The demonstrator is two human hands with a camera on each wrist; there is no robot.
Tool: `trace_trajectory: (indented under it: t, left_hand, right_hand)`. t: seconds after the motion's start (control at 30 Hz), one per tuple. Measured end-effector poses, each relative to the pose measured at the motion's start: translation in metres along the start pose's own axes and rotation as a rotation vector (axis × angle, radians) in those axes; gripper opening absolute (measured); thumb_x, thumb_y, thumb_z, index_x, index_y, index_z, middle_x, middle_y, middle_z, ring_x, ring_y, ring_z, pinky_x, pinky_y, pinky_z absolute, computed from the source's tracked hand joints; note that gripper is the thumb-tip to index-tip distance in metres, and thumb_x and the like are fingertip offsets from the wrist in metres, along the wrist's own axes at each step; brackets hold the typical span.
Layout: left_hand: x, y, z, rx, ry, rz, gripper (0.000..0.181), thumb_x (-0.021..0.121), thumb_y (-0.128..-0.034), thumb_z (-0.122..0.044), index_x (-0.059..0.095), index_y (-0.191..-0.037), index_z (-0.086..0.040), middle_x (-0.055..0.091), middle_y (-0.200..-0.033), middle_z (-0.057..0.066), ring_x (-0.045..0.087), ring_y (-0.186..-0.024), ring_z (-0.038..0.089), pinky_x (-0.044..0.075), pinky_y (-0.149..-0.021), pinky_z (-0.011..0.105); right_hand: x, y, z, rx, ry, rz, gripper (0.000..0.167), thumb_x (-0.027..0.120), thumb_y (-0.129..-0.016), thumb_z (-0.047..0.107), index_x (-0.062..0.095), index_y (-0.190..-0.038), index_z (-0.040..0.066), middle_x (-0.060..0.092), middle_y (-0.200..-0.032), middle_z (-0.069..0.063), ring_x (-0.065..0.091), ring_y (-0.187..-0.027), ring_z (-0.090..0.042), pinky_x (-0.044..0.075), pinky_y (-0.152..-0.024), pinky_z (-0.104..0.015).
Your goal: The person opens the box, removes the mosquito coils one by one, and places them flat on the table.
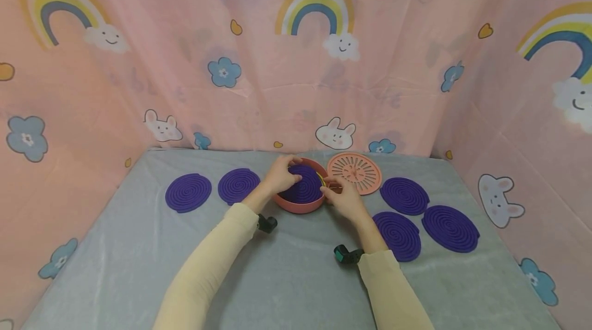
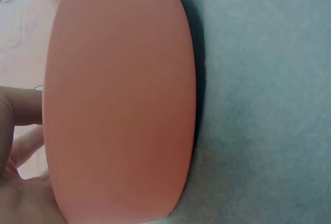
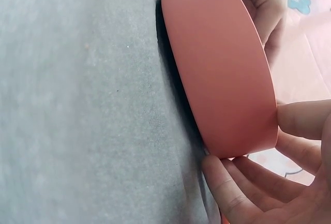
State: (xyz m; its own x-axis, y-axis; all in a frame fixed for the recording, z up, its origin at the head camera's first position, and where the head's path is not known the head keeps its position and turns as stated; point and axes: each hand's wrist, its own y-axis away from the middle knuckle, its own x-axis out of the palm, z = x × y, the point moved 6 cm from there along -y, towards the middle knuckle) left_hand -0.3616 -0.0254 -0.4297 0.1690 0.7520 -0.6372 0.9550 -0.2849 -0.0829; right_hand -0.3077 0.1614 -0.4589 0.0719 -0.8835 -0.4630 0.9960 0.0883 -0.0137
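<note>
A round coral-pink box (image 1: 300,208) stands on the cloth, with a purple mosquito coil (image 1: 302,186) tilted in its mouth. My left hand (image 1: 279,175) pinches the coil's left edge, thumb on its face and fingers at the far side. On the right, my right hand (image 1: 344,199) grips the box's rim, its thumb at the edge and fingers (image 3: 230,188) against the outer wall. A thin yellow strip (image 1: 320,178) shows inside the rim near that thumb. In the left wrist view the box wall (image 2: 121,100) hides the coil and the left fingertips.
A coral slotted lid (image 1: 343,161) lies right behind the box. Purple mosquito coils lie flat on both sides, two at left (image 1: 188,193) and several at right (image 1: 404,196). Grey cloth (image 1: 296,278) covers the table; a pink printed curtain (image 1: 259,109) hangs around it.
</note>
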Motion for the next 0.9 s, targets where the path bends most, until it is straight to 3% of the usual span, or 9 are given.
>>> trace_trajectory:
  t: [0.37,0.53,0.9]
  left_hand:
    - [-0.001,0.003,-0.004,-0.031,-0.002,0.054,0.034,0.07,-0.0945,-0.003,0.07,-0.127,-0.014,0.059,-0.142,0.009,0.047,-0.139,0.031,0.038,-0.114,0.049]
    - [-0.01,0.006,-0.008,-0.004,0.021,0.012,0.03,0.069,-0.0947,-0.002,0.073,-0.123,-0.012,0.058,-0.141,0.011,0.046,-0.139,0.031,0.037,-0.115,0.049]
    - [-0.044,0.024,-0.015,0.044,0.095,-0.076,0.024,0.071,-0.0948,-0.005,0.075,-0.118,-0.009,0.059,-0.139,0.011,0.044,-0.141,0.033,0.035,-0.116,0.052]
  right_hand:
    - [-0.001,0.0,0.0,0.003,0.008,-0.003,0.039,0.066,-0.1,0.021,0.06,-0.136,0.005,0.06,-0.131,-0.021,0.065,-0.114,-0.034,0.06,-0.084,-0.036]
    - [-0.001,-0.001,-0.001,0.001,0.006,-0.004,0.04,0.066,-0.1,0.022,0.06,-0.135,0.004,0.06,-0.132,-0.021,0.064,-0.115,-0.035,0.06,-0.085,-0.037]
    - [0.0,-0.002,-0.002,-0.009,-0.005,-0.002,0.039,0.066,-0.101,0.02,0.06,-0.135,0.002,0.06,-0.13,-0.024,0.065,-0.112,-0.035,0.06,-0.081,-0.035]
